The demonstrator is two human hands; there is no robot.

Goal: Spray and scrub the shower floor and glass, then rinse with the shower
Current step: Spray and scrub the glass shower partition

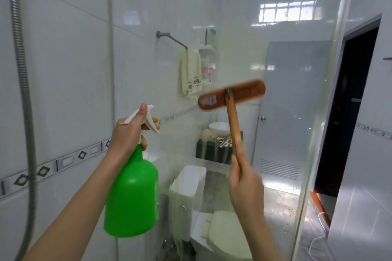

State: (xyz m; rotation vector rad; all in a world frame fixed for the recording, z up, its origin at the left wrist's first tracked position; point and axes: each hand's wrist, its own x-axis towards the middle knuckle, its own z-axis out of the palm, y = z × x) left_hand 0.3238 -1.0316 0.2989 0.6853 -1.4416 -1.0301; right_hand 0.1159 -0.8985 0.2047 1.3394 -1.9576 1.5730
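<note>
up close at the shower glass (314,133), we hold a tool in each hand. our left hand (127,133) grips the neck of a green spray bottle (132,193), thumb raised along the white spray head, fingers curled round the trigger, the nozzle pointing away from us toward the pane. our right hand (246,188) is wrapped round the lower end of a wooden brush (231,95), whose handle rises up and slightly left from the fist to a long brown head set crosswise, higher than both hands. that head is blurred, and we cannot tell whether it touches the pane. the bottle hangs upright below the left hand, well apart from the brush. thin greenish streaks run down the glass between the two hands and below them. seen through the glass, a white toilet (229,235) sits below the right hand, its tank (188,186) between the two hands, and a grey door (292,91) stands to the right of the brush. above and right of the left hand a pale towel (189,74) hangs from a metal rail (171,38) on the white tiled wall, and a small white basin (219,128) sits just left of the brush handle. far left of the left arm a ribbed metal shower hose (23,91) drops down the wall. a band of diamond-patterned tiles (63,161) runs behind the left wrist.
</note>
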